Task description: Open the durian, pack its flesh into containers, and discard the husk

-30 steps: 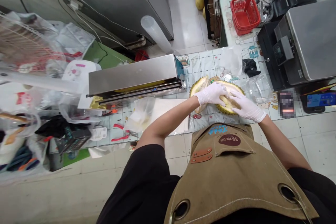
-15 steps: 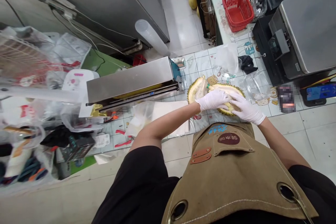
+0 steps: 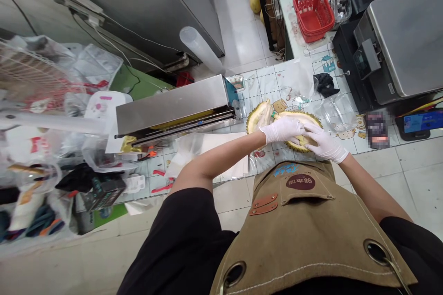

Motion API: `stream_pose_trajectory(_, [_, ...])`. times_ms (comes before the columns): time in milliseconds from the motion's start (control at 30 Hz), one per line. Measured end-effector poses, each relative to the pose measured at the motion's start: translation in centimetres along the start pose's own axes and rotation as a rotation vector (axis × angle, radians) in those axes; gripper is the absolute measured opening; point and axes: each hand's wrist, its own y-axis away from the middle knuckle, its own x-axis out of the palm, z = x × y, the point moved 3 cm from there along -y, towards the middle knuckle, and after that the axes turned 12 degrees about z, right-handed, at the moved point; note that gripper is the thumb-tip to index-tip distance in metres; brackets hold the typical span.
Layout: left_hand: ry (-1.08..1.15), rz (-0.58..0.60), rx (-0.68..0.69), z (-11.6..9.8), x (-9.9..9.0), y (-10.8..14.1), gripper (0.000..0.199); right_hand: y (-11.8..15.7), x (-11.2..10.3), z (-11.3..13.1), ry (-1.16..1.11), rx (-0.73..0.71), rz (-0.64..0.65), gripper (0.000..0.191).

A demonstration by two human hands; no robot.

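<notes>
Our gloved left hand (image 3: 282,130) and right hand (image 3: 323,144) grip the split durian (image 3: 298,117), fingers spread, with a sealer (image 3: 173,106) left of our hands.

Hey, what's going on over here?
A person in a canvas apron is handling a split durian in white gloves. The left hand and right hand both hold the spiky durian section, its pale flesh showing. Another opened durian section lies beside it on the cartoon-printed counter. A stainless steel sealing machine stands nearby, and a clear plastic container lies to the right.
</notes>
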Motion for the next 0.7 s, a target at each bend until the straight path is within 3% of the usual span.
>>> stream_pose_trajectory(300, [-0.133, 0.040, 0.065, -1.4, 0.8, -1.0, 0.025, 0.8, 0.6, -0.7, -0.001, 0.015, -0.028, 0.062])
stream_pose_trajectory(500, [-0.109, 0.077, 0.002, -2.2, 1.4, -2.0, 0.028, 1.4, -0.1, -0.7, -0.028, -0.006, -0.024, 0.056])
stream_pose_trajectory(700, [-0.054, 0.028, -0.087, -2.6, 1.8, -2.2, 0.026, 1.4, -0.7, -0.7, -0.074, -0.010, 0.008, 0.062])
